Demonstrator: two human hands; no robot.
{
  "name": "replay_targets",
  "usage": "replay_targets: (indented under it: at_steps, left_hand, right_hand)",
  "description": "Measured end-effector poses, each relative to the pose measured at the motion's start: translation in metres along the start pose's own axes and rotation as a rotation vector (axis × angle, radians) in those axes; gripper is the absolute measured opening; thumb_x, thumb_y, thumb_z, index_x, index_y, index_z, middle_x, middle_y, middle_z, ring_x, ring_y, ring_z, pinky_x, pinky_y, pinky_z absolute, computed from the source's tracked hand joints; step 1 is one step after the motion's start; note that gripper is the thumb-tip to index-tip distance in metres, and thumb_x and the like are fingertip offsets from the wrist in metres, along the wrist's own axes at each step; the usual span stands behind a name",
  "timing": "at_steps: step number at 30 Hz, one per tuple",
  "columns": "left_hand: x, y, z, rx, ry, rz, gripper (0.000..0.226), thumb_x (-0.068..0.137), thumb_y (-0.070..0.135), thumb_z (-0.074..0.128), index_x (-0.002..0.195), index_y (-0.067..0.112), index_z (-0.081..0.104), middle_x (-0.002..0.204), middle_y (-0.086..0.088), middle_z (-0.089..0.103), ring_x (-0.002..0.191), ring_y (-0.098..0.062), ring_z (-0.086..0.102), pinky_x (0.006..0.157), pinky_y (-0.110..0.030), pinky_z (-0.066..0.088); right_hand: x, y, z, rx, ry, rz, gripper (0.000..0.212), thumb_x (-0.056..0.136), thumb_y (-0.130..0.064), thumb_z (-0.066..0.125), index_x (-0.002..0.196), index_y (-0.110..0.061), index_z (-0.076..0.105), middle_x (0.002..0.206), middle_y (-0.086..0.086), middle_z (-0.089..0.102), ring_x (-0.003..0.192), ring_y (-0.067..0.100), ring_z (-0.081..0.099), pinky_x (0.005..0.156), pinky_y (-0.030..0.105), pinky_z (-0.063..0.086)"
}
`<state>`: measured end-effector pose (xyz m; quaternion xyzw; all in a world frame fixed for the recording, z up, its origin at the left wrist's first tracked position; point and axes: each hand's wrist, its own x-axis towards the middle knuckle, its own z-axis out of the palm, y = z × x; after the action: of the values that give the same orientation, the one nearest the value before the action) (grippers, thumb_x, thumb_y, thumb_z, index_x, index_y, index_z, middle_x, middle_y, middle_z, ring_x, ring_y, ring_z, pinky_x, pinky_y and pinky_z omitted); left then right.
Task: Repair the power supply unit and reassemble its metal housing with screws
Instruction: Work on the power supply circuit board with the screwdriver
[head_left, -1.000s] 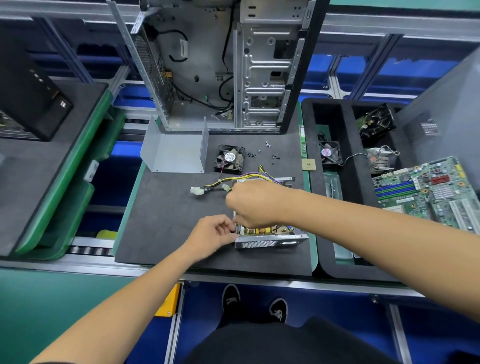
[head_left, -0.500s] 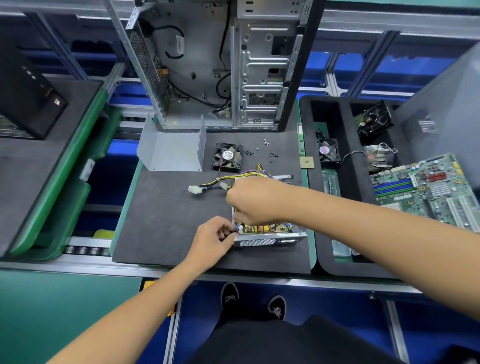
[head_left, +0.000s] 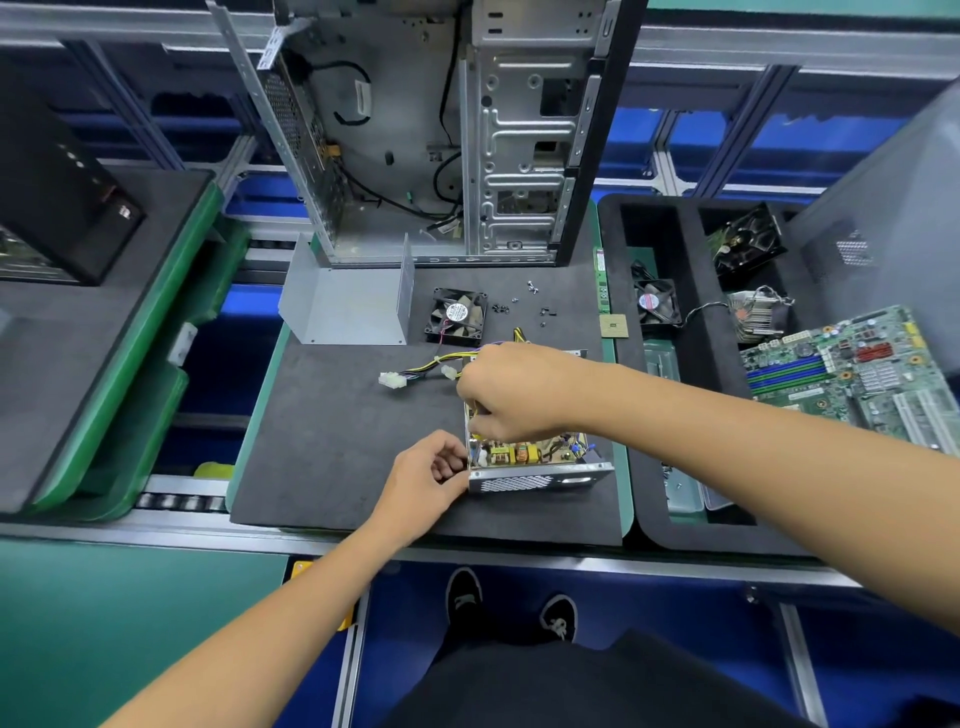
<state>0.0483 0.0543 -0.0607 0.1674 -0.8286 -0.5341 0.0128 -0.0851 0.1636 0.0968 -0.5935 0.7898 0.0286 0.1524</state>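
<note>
The power supply (head_left: 535, 462) sits open near the front edge of the worktop (head_left: 332, 447). The right hand (head_left: 514, 392) reaches across over it, fingers curled down into the wires (head_left: 441, 360). The left hand (head_left: 428, 480) pinches its near-left corner, fingers bent.

We see bright, even overhead light and soft, faint shadows. Focus is sharp at centre; wide-angle distortion bends the edges, with slight blur there.
</note>
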Motion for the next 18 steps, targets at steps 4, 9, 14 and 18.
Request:
replay_targets:
  at_steps: [4, 9, 14, 18]
  left_hand:
    - [-0.003, 0.005, -0.008, -0.094, -0.013, -0.029, 0.027, 0.075, 0.011, 0.079, 0.091, 0.025, 0.062, 0.079, -0.001, 0.061, 0.064, -0.006, 0.048, 0.062, -0.016, 0.046]
    - [-0.004, 0.009, -0.012, -0.034, 0.016, -0.034, 0.020, 0.081, 0.009, 0.074, 0.081, 0.027, 0.064, 0.078, 0.004, 0.065, 0.068, -0.001, 0.054, 0.065, -0.012, 0.046]
    - [-0.002, 0.006, -0.015, -0.012, 0.006, -0.061, 0.012, 0.082, 0.008, 0.072, 0.081, 0.018, 0.066, 0.077, 0.003, 0.067, 0.066, 0.002, 0.055, 0.064, -0.009, 0.044]
    - [0.002, 0.006, -0.015, -0.038, -0.009, -0.066, 0.018, 0.081, 0.006, 0.072, 0.079, 0.023, 0.066, 0.078, 0.003, 0.067, 0.068, -0.005, 0.057, 0.065, -0.012, 0.046]
  right_hand:
    - [0.001, 0.000, -0.002, 0.034, 0.031, 0.024, 0.023, 0.079, -0.022, 0.058, 0.063, -0.006, 0.051, 0.053, 0.005, 0.040, 0.054, 0.029, 0.044, 0.043, 0.027, 0.033]
    - [0.005, -0.003, -0.006, 0.042, 0.027, 0.023, 0.024, 0.081, -0.024, 0.058, 0.066, -0.006, 0.055, 0.054, 0.005, 0.043, 0.055, 0.028, 0.047, 0.043, 0.026, 0.033]
    - [0.008, -0.006, -0.007, 0.056, 0.010, 0.029, 0.024, 0.083, -0.027, 0.058, 0.073, -0.005, 0.060, 0.059, 0.005, 0.048, 0.063, 0.030, 0.052, 0.050, 0.030, 0.044]
    - [0.008, -0.004, -0.007, 0.050, 0.014, 0.038, 0.024, 0.082, -0.027, 0.059, 0.073, -0.005, 0.060, 0.058, 0.005, 0.046, 0.061, 0.030, 0.052, 0.047, 0.028, 0.038]
